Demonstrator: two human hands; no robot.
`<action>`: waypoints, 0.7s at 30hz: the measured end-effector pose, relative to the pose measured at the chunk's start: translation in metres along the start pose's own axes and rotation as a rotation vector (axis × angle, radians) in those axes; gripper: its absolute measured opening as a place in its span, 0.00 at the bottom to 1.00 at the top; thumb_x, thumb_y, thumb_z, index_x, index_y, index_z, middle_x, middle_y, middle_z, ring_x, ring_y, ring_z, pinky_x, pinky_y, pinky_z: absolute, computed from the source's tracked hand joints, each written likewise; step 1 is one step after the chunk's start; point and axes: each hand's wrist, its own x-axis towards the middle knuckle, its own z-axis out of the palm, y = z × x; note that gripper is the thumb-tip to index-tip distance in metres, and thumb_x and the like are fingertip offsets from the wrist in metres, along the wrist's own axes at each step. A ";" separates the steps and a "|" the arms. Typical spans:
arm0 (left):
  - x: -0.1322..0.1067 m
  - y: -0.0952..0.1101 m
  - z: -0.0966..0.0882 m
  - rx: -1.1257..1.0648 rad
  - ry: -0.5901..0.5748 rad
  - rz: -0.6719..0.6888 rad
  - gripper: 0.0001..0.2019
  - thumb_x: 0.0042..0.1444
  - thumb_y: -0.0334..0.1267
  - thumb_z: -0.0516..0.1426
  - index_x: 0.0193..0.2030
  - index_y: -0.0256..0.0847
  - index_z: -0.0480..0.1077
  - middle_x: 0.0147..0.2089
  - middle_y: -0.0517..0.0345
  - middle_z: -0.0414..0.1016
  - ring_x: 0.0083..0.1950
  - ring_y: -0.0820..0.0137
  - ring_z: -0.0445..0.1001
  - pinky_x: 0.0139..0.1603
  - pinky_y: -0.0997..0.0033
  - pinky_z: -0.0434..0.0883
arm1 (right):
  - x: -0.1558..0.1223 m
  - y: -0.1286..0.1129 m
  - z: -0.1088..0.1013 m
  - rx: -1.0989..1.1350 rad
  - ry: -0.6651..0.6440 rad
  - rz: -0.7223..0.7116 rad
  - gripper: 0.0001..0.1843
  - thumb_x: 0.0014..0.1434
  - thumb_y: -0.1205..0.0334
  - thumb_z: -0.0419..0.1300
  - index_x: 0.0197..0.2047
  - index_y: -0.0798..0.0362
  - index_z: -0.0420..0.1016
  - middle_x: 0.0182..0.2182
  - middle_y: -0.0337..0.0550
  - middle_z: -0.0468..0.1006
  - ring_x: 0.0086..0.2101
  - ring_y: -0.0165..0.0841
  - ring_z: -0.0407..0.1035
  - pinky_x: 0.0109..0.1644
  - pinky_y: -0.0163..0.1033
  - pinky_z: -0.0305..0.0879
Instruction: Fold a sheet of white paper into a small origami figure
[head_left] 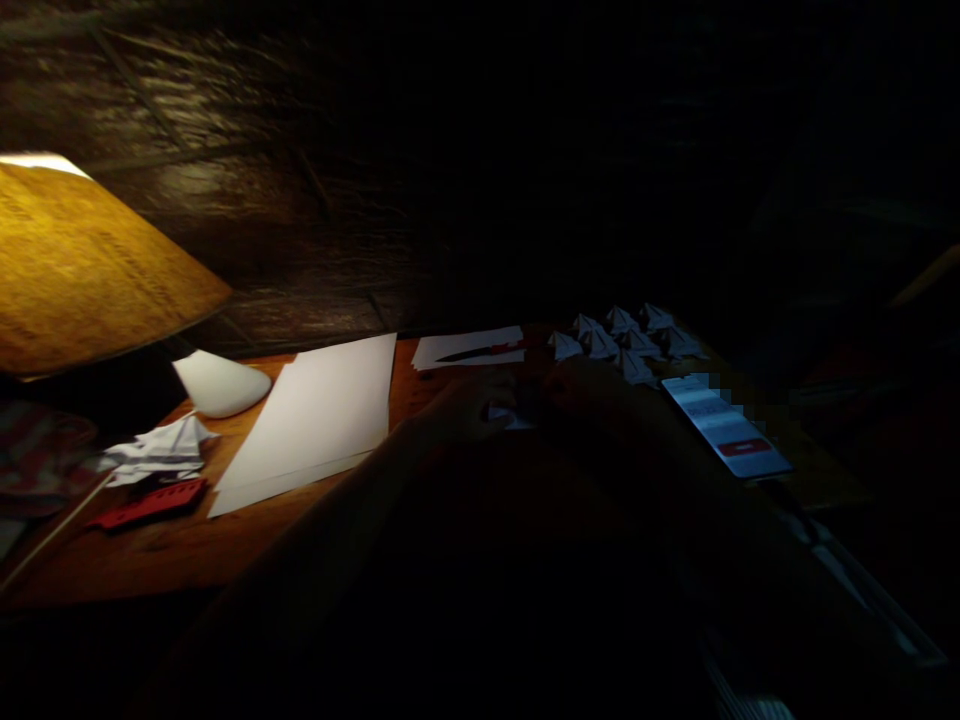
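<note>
In dim light near the middle of the table, my left hand (pixel 484 400) is closed on a small folded piece of paper (pixel 516 416), whose pale edge shows past the fingers. Just to the right of it is my right hand (pixel 585 390), a dark shape with its fingers lost in shadow; whether it touches the paper I cannot tell. Beyond my right hand stand several folded white paper shapes (pixel 600 343) in a group. A knife (pixel 480 352) with a red and black handle lies on small paper sheets (pixel 431 348) behind my left hand.
Large white sheets (pixel 322 410) lie stacked on the wooden table (pixel 165 560) at left. A lit phone (pixel 724 425) rests at right. Far left are a lampshade (pixel 97 270), a white rounded object (pixel 225 385), crumpled paper (pixel 165 450) and a red flat object (pixel 154 503).
</note>
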 end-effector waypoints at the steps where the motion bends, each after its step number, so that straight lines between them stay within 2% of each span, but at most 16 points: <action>1: 0.000 0.000 0.000 -0.003 -0.001 -0.002 0.08 0.59 0.39 0.59 0.43 0.42 0.76 0.52 0.52 0.73 0.55 0.60 0.73 0.56 0.55 0.71 | 0.000 0.002 -0.001 0.009 -0.020 -0.002 0.19 0.60 0.59 0.56 0.50 0.41 0.84 0.46 0.42 0.85 0.44 0.40 0.78 0.42 0.40 0.69; 5: 0.000 0.004 -0.002 -0.017 -0.008 -0.023 0.07 0.59 0.39 0.59 0.42 0.42 0.76 0.53 0.52 0.73 0.55 0.60 0.72 0.56 0.56 0.71 | 0.002 0.012 -0.002 0.046 -0.117 -0.091 0.22 0.58 0.63 0.57 0.51 0.39 0.84 0.47 0.38 0.85 0.42 0.37 0.78 0.41 0.36 0.68; 8: 0.000 0.007 -0.003 -0.021 -0.017 -0.031 0.07 0.59 0.38 0.59 0.43 0.42 0.76 0.53 0.52 0.73 0.54 0.60 0.73 0.57 0.54 0.71 | 0.003 0.015 0.000 0.074 -0.142 -0.134 0.24 0.56 0.66 0.56 0.52 0.38 0.84 0.46 0.36 0.85 0.42 0.36 0.78 0.42 0.36 0.68; 14: 0.000 0.009 -0.004 -0.044 -0.005 -0.048 0.07 0.58 0.36 0.60 0.43 0.42 0.76 0.51 0.52 0.73 0.53 0.60 0.73 0.56 0.53 0.72 | 0.000 0.005 -0.001 0.025 -0.021 -0.001 0.20 0.60 0.59 0.56 0.50 0.39 0.84 0.48 0.40 0.85 0.46 0.42 0.78 0.46 0.42 0.71; 21: -0.002 0.007 -0.002 -0.070 -0.002 -0.045 0.09 0.60 0.40 0.60 0.46 0.42 0.76 0.52 0.52 0.73 0.52 0.62 0.73 0.55 0.55 0.73 | -0.002 0.002 -0.004 0.036 -0.022 0.061 0.20 0.60 0.60 0.55 0.50 0.38 0.84 0.49 0.42 0.84 0.46 0.44 0.78 0.46 0.45 0.71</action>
